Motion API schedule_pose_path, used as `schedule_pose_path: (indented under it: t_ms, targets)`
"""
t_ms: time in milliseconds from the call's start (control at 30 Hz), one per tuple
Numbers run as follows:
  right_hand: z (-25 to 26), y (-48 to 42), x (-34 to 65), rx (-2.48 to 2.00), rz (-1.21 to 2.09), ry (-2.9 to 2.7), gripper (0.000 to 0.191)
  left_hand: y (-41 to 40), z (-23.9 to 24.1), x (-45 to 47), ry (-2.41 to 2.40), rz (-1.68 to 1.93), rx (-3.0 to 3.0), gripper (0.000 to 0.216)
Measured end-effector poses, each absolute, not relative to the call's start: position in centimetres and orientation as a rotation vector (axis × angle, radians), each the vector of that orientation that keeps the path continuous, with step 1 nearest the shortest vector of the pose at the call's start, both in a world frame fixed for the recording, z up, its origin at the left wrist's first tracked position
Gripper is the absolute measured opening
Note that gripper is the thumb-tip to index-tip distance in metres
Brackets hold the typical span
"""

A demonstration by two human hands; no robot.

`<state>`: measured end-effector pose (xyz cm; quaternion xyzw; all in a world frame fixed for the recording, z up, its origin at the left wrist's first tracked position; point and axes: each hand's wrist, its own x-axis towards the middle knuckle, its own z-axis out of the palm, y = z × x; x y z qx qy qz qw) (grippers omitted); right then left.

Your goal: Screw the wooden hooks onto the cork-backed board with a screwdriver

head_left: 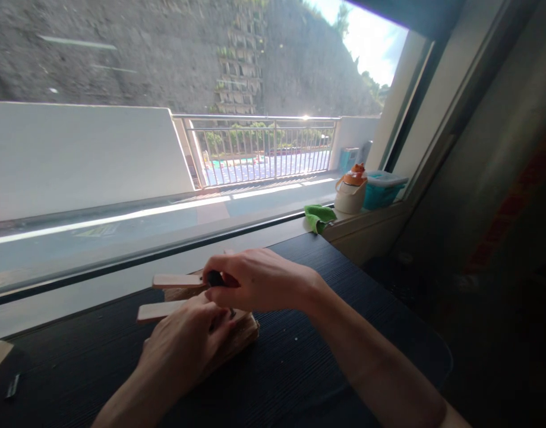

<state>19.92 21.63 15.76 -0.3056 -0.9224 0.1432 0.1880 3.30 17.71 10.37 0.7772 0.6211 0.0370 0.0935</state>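
A small wooden assembly with two pale flat slats sticking out to the left lies on the dark wood-grain table. My left hand lies over the wooden piece, pressing it down with fingers curled. My right hand is closed around a tool with a black handle, its thin metal shaft pointing down into the wood between my hands.
The table stands against a wide window with a sill. On the sill at the right are a green cloth, a cream pot with an orange lid and a teal box. A small dark object lies at far left.
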Motion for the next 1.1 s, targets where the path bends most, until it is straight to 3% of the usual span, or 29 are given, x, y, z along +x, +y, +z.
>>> schedule_pose_path:
  t_ms: [233, 467, 633, 1100]
  targets:
    - [15.9, 21.7, 20.1, -0.936, 0.292, -2.594, 0.022, 17.6, 10.4, 3.4, 1.815, 0.126, 2.331, 0.033]
    - [15.1, 22.9, 20.1, -1.061, 0.169, -2.525, 0.036, 17.7, 10.2, 3.3, 1.787, 0.144, 2.333, 0.033]
    - [15.2, 22.2, 19.8, -1.069, 0.16, -2.507, 0.024, 17.8, 10.2, 3.3, 1.803, 0.126, 2.324, 0.033]
    - [15.7, 22.1, 20.1, -1.034, 0.183, -2.544, 0.022, 17.7, 10.0, 3.2, 1.798, 0.152, 2.336, 0.033]
